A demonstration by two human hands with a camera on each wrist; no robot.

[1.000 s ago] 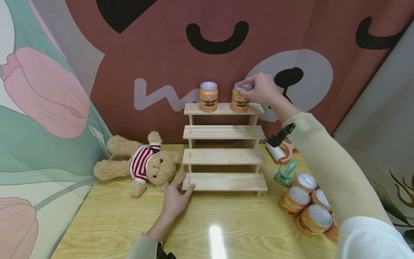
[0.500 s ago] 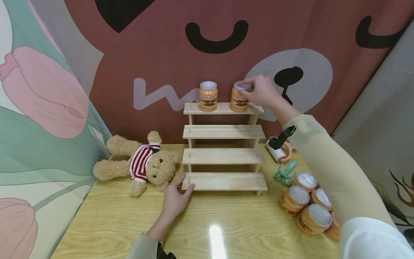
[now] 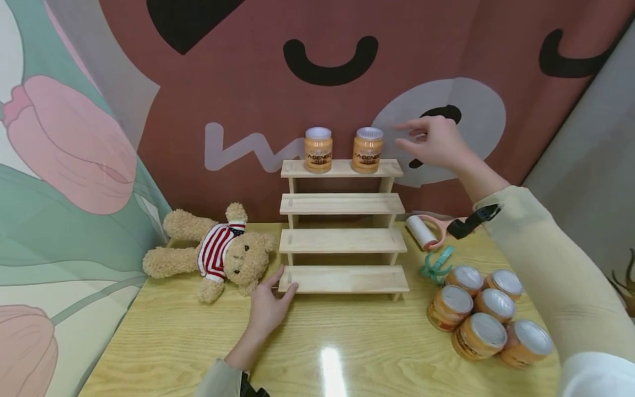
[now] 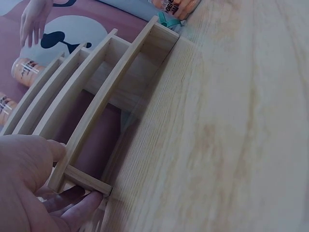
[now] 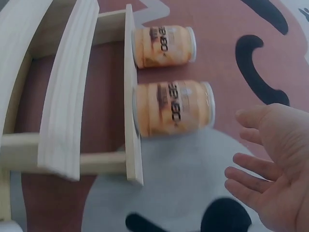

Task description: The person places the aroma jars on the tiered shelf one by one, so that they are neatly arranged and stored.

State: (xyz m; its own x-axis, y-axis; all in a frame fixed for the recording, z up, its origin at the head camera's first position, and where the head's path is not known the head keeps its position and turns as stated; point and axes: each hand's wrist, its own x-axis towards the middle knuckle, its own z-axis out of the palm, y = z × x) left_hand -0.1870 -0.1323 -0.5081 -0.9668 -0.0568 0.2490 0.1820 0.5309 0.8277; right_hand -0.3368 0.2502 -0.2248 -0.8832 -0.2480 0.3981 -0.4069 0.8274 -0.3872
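Two orange jars with white lids, one on the left (image 3: 318,150) and one on the right (image 3: 367,150), stand upright on the top tier of a four-tier wooden shelf (image 3: 343,241). My right hand (image 3: 434,142) is in the air just right of the right jar, fingers apart and holding nothing; the right wrist view shows a gap between hand (image 5: 275,159) and jar (image 5: 174,108). My left hand (image 3: 268,309) grips the left end of the lowest tier, thumb on the board and fingers around its end support in the left wrist view (image 4: 29,183).
Several more orange jars (image 3: 479,336) are grouped on the table (image 3: 198,342) at the right. Behind them lie a green clawed item (image 3: 437,266) and a white roller with a pink handle (image 3: 421,232). A teddy bear in a striped shirt (image 3: 216,251) lies left of the shelf.
My right hand has let go of the right jar's lid and moved off to the right. The jar stays on the top tier. My left hand has kept its place on the shelf.
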